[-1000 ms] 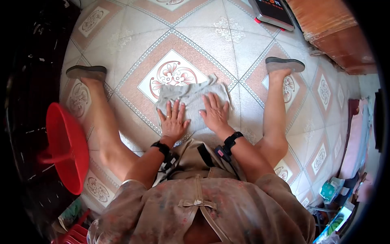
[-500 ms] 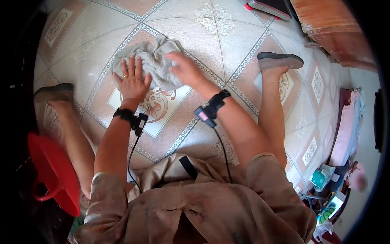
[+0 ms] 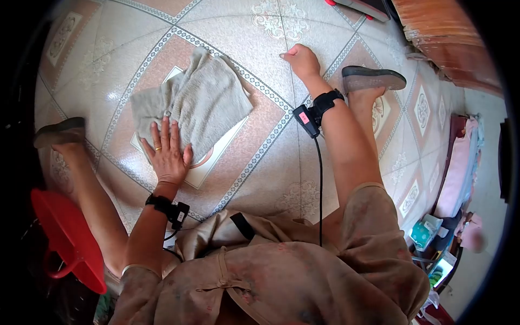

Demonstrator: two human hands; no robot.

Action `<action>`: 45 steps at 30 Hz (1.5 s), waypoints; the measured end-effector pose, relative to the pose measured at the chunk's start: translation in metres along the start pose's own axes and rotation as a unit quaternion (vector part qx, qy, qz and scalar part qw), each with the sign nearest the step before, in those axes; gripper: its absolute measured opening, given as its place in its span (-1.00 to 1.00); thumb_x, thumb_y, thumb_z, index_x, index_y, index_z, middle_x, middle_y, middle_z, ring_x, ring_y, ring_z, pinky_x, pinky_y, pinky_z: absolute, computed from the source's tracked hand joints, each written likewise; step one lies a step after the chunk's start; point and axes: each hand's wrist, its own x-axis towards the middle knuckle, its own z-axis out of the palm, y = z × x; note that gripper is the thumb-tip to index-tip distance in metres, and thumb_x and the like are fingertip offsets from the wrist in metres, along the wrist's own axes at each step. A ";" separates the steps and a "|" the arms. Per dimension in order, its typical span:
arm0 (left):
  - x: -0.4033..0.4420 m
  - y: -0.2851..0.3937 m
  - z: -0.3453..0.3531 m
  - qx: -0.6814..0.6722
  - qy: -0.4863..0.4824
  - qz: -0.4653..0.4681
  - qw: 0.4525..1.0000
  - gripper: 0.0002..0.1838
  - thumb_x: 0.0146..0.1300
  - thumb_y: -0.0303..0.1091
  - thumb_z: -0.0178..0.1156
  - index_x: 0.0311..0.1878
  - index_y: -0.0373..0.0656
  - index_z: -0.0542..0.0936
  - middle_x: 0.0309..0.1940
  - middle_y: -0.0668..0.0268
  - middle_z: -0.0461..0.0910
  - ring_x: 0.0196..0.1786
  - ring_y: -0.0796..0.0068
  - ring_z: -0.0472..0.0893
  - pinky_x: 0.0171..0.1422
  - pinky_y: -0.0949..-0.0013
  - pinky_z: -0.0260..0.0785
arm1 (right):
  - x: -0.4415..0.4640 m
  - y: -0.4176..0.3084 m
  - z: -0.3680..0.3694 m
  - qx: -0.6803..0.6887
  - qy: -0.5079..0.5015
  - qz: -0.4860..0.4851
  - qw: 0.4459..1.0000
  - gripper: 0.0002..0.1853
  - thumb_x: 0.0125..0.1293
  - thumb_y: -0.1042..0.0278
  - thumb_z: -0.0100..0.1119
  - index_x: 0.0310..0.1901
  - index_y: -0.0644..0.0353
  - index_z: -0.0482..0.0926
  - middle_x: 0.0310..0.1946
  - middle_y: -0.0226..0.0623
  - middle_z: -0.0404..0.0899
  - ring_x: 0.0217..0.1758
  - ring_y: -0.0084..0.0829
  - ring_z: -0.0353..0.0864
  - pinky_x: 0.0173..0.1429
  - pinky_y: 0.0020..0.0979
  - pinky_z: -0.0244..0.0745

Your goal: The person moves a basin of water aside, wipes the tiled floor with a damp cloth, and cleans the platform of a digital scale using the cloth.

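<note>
A grey towelling cloth (image 3: 208, 100) lies spread on the patterned tile floor, with a fold running across its left part. My left hand (image 3: 169, 154) rests palm down on the cloth's near left edge, fingers spread, a ring on one finger. To the right of the cloth and apart from it, my right hand (image 3: 303, 60) is closed over the floor tiles, fingers curled under and thumb pointing left. The inside of that hand is hidden, so whether it holds anything small cannot be seen. Each wrist wears a black strap with a cabled device.
My feet, in dark shoes (image 3: 374, 79), stand apart on either side. A red plastic object (image 3: 76, 244) is at the lower left. Wooden furniture (image 3: 441, 40) and a dark object with red feet (image 3: 368, 6) are at the upper right. Folded cloths (image 3: 457, 168) and small goods line the right side.
The cloth has gone from bunched up to spread out. My left hand has slid nearer to me. My right hand has moved off the cloth to the right and closed.
</note>
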 end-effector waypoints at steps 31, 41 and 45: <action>0.002 0.004 -0.003 -0.020 0.010 0.003 1.000 -0.22 0.32 0.01 0.09 0.56 -0.05 0.20 0.62 0.27 0.04 0.67 0.07 -0.11 0.63 -0.29 -0.43 | 0.005 -0.019 0.016 0.001 -0.038 0.054 0.998 -0.62 0.10 -0.06 0.45 -0.21 0.05 0.72 -0.21 -0.25 0.76 -0.06 -0.20 0.72 0.06 -0.22 0.56; 0.000 0.003 -0.005 -0.027 0.008 -0.005 1.000 -0.22 0.30 0.01 0.10 0.55 -0.03 0.23 0.62 0.28 0.03 0.67 0.08 -0.09 0.62 -0.32 -0.39 | -0.006 -0.004 0.052 0.216 0.046 -0.037 0.975 -0.81 0.29 0.22 0.30 -0.16 0.11 0.68 -0.20 -0.19 0.73 -0.16 -0.16 0.72 -0.06 -0.24 0.59; -0.002 0.000 0.002 -0.003 0.021 0.001 1.000 -0.22 0.33 0.06 0.04 0.58 -0.01 0.18 0.63 0.27 0.01 0.67 0.05 -0.10 0.61 -0.35 -0.40 | -0.124 -0.112 0.054 0.158 0.053 -0.326 0.930 -0.64 0.29 0.37 0.20 0.13 0.05 0.61 0.03 -0.17 0.62 0.20 -0.11 0.55 0.27 -0.23 0.45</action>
